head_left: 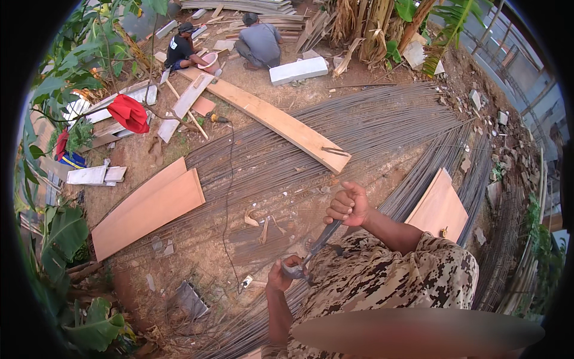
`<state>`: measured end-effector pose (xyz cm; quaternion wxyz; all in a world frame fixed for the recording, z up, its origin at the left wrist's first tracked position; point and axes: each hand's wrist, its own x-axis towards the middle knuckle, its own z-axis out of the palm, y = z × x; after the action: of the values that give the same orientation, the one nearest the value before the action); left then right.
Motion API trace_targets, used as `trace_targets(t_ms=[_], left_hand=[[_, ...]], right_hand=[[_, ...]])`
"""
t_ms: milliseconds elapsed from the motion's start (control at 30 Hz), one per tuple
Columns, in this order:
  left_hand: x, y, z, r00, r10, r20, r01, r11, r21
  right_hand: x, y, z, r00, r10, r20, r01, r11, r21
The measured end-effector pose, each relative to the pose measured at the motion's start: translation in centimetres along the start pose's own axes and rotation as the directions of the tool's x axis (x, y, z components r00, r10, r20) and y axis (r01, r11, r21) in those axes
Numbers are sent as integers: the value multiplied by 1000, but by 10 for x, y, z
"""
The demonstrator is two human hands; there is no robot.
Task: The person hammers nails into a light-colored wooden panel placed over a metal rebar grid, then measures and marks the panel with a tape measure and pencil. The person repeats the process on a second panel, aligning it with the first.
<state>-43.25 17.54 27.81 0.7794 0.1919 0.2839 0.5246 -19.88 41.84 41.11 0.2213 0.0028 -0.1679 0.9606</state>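
though in right hand (348,204), tool (323,239) unclear

Brown dirt ground (128,284), leafy green plants (66,236), daylight

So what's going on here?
The person's right hand grips one end of a long dark object, kind unclear; the left hand is curled around a grey piece by its lower end. Ahead, a long plank lies over steel rods. Beyond, two people crouch, one in black with a pink bowl, one in grey.
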Motion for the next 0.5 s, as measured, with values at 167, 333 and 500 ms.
trace_targets(t_ms=[167, 333, 500], left_hand=[[-32, -35, -14, 985, 103, -141, -122, 984, -130], [-68, -36, -23, 892, 214, -398, -296, 942, -159], [-85, -6, -24, 684, 254, -684, -297, 953, 57]], right_hand=[[61, 25, 10, 977, 209, 37, -208, 978, -15], [135, 80, 31, 904, 414, 105, -407, 910, -83], [172, 116, 32, 806, 557, 200, -476, 810, -342]])
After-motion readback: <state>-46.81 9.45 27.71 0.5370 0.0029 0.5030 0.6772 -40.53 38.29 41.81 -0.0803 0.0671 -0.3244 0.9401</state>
